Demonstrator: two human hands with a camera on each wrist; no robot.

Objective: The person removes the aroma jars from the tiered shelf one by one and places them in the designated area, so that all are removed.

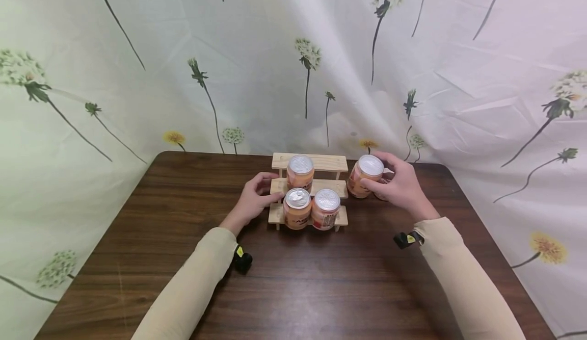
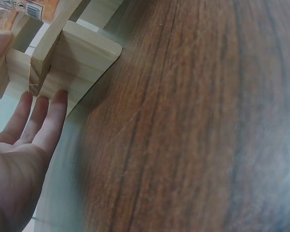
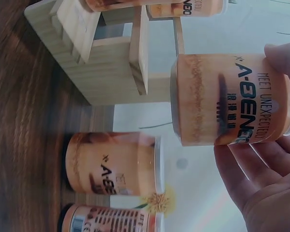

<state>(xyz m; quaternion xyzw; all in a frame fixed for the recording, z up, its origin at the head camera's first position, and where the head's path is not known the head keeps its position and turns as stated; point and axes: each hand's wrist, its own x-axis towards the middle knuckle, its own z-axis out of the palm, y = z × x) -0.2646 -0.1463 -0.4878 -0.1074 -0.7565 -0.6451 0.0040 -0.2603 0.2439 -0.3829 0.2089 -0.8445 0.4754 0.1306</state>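
A three-step wooden rack (image 1: 316, 162) stands near the back of the table. One orange-brown can with a silver lid (image 1: 300, 173) is on its middle step, and two more cans, the left one (image 1: 296, 210) and the right one (image 1: 326, 210), share the lowest step. My left hand (image 1: 254, 200) holds the rack's left side, thumb by the middle step and fingertips (image 2: 58, 101) against the side panel. To the right of the rack, my right hand (image 1: 398, 182) grips another can (image 3: 227, 99) between thumb and fingers, raised off the table.
Beyond the gripped can, two cans stand on the table in the right wrist view, one (image 3: 113, 163) beside another (image 3: 111, 220); the head view mostly hides them behind the right hand. A dandelion-printed cloth (image 1: 266, 75) hangs behind the brown table (image 1: 183, 258).
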